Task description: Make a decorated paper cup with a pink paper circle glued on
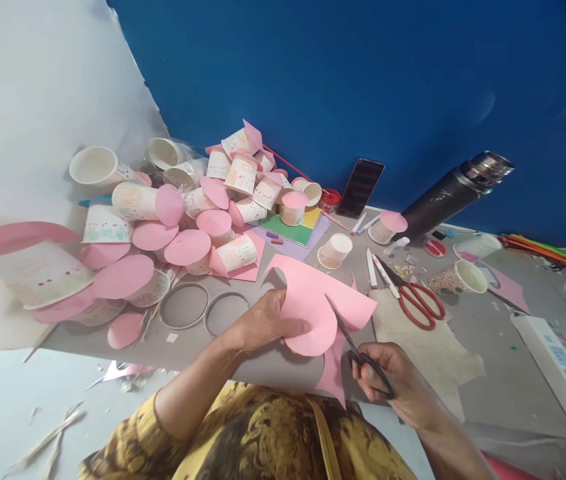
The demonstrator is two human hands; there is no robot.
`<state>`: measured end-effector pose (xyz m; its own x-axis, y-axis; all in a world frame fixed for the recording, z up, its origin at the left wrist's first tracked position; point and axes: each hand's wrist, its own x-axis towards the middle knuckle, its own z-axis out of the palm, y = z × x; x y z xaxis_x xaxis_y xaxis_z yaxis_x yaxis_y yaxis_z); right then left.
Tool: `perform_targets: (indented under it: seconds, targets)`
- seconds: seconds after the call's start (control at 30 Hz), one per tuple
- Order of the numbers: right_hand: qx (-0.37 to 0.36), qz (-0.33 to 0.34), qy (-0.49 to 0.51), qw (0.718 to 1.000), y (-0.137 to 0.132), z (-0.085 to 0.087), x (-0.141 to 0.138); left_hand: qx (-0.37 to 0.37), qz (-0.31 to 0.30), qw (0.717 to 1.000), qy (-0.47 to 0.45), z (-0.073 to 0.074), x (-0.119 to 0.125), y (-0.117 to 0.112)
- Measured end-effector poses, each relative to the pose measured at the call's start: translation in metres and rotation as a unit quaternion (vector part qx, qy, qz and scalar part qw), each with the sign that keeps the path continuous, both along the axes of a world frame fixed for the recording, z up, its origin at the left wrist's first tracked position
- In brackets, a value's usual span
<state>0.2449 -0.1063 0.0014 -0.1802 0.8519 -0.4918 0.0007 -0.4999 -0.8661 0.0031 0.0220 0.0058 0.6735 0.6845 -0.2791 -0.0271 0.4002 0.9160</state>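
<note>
A sheet of pink paper (307, 303) is pinched in my left hand (265, 321), thumb on top. Its lower edge is cut in a round curve. My right hand (385, 373) has its fingers through the handles of black-handled scissors (347, 333), whose blades lie at the paper's cut edge. A partly cut strip of pink paper (333, 373) hangs down beside the blades. Left of my left hand, two grey rings (185, 305) lie on the table. An upright white paper cup (335, 251) stands behind the sheet.
Decorated paper cups with pink discs (187, 247) crowd the left side. Red-handled scissors (421, 303) and markers (371, 267) lie to the right. A phone (361, 188) and a black flask (455, 193) lean at the blue wall. A white box (553, 367) sits far right.
</note>
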Motion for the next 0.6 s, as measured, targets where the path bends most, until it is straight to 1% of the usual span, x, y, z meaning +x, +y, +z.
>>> perform_targets:
  seconds: [0.23, 0.43, 0.6]
  targets:
    - [0.011, 0.002, -0.002, 1.0, -0.001, -0.006, 0.001, 0.014, -0.005, 1.0, -0.001, -0.001, -0.004, 0.001]
    - [0.005, 0.011, -0.019, 1.0, -0.005, -0.007, 0.007, 0.027, -0.031, 0.999, 0.024, -0.002, -0.009, 0.005]
    - [0.009, 0.022, -0.028, 0.999, -0.006, -0.007, 0.01, 0.008, -0.04, 0.999, 0.011, 0.0, -0.011, 0.007]
